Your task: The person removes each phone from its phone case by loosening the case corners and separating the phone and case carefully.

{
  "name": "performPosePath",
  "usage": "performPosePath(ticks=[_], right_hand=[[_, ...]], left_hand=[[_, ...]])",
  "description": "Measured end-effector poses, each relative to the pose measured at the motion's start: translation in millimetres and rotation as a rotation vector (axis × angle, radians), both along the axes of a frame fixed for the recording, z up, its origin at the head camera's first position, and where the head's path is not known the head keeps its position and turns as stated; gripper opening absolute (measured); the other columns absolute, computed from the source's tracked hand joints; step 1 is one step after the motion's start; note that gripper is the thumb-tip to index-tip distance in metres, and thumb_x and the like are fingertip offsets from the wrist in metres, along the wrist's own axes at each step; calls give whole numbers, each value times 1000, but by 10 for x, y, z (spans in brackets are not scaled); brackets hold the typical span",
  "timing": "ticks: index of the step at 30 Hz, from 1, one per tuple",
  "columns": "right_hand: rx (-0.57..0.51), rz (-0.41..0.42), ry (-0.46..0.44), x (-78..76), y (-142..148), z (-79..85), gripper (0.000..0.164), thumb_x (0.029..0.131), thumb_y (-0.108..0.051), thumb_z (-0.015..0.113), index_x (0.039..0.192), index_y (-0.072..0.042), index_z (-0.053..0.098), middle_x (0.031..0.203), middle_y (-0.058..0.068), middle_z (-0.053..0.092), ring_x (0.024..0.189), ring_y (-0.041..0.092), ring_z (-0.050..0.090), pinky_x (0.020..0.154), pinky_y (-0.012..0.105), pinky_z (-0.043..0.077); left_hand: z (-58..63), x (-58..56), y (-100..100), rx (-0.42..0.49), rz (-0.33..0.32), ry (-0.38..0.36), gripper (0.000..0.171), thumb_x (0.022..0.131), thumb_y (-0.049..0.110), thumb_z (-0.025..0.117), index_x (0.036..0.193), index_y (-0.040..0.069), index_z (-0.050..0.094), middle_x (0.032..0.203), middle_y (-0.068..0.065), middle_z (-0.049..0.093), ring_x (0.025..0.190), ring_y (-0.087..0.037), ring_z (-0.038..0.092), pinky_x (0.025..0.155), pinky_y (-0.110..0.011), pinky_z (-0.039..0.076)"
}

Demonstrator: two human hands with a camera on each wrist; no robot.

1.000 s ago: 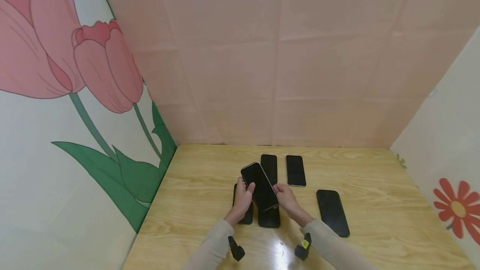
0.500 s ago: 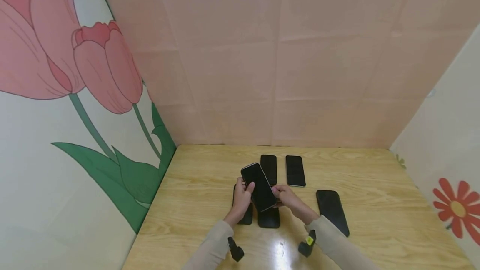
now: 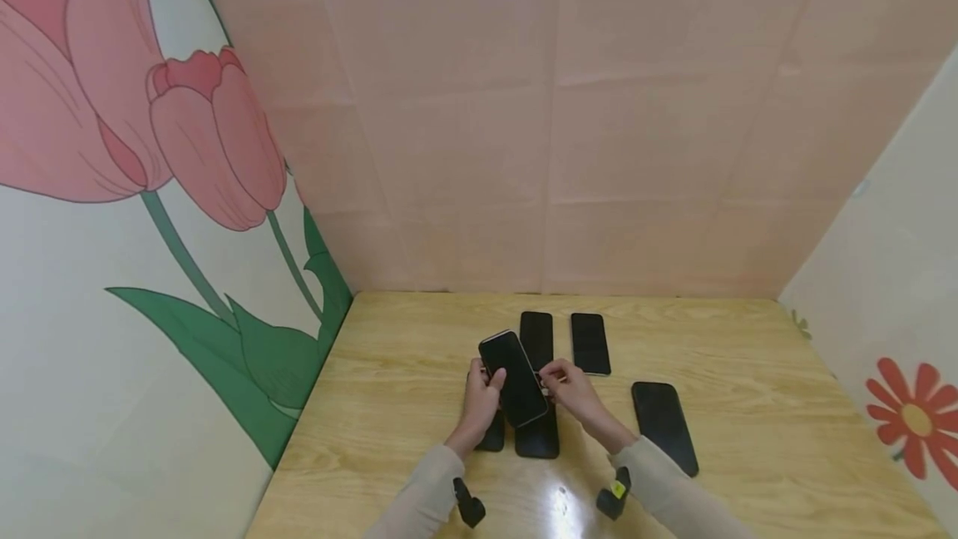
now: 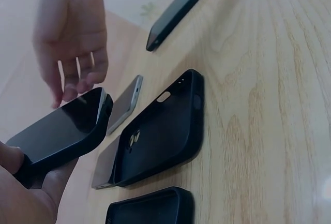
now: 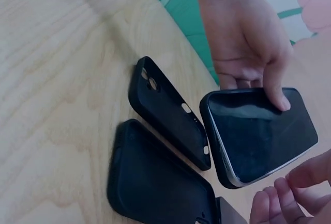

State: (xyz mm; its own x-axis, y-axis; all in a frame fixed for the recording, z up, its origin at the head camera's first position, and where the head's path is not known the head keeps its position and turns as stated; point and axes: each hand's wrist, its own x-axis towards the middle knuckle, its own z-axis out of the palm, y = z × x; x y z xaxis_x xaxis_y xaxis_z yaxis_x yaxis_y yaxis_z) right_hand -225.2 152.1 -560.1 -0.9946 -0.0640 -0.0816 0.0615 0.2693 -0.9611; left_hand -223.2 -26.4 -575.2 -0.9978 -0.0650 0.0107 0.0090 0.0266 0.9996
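My left hand grips a black-screened smartphone by its left side, thumb across the glass. A black phone case wraps the phone's back; along one end, the phone's silver edge shows inside the case rim in the right wrist view. My right hand is at the phone's right edge, with its fingertips bent loosely beside it. In the left wrist view the right hand's fingers hang just past the phone's far side. Below the phone lie two empty black cases, a nearer one and a left one, partly hidden.
Two dark phones lie toward the back of the wooden table, a left phone and a right phone. Another dark phone-shaped item lies beyond my right forearm. A pink wall stands behind the table.
My right hand has come off the phone's lower right corner, its fingers moving slightly up along the right side. The held phone has shifted a little left and down.
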Motion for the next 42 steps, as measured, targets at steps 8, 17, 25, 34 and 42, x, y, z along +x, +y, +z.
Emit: performPosePath(ticks=[8,17,25,34,42], right_hand=[[14,1,-14,66,-33,-74,8,93,6,60,100,9,62,86,11,60,74,22,58,69,42,56],[53,-34,54,87,-71,-100,11,86,8,69,97,5,67,86,10,65,75,19,60,62,27,52],[60,-29,85,74,-97,-51,18,78,12,74,94,6,67,82,9,63,73,20,59,61,24,50],[31,11,56,82,-61,-20,19,79,14,72,96,12,65,83,12,63,73,21,60,62,25,50],[54,53,32,82,-40,-23,17,83,14,66,100,11,67,82,9,60,75,19,55,63,26,48]], left_hand=[[-42,12,29,-51,24,28,16,100,5,56,111,-2,48,90,-17,64,79,-27,63,62,-29,47],[-71,24,55,-137,124,125,13,94,1,60,103,1,51,81,-7,59,74,-17,54,67,-31,43],[-44,42,61,-33,117,127,10,99,5,54,108,2,50,100,-13,66,88,-21,63,79,-36,49],[-9,32,89,-27,112,0,15,100,1,51,114,-2,50,104,-15,65,92,-26,63,83,-39,49],[-36,27,66,-38,71,-54,19,101,9,52,118,0,50,92,-10,61,75,-19,55,66,-30,44]])
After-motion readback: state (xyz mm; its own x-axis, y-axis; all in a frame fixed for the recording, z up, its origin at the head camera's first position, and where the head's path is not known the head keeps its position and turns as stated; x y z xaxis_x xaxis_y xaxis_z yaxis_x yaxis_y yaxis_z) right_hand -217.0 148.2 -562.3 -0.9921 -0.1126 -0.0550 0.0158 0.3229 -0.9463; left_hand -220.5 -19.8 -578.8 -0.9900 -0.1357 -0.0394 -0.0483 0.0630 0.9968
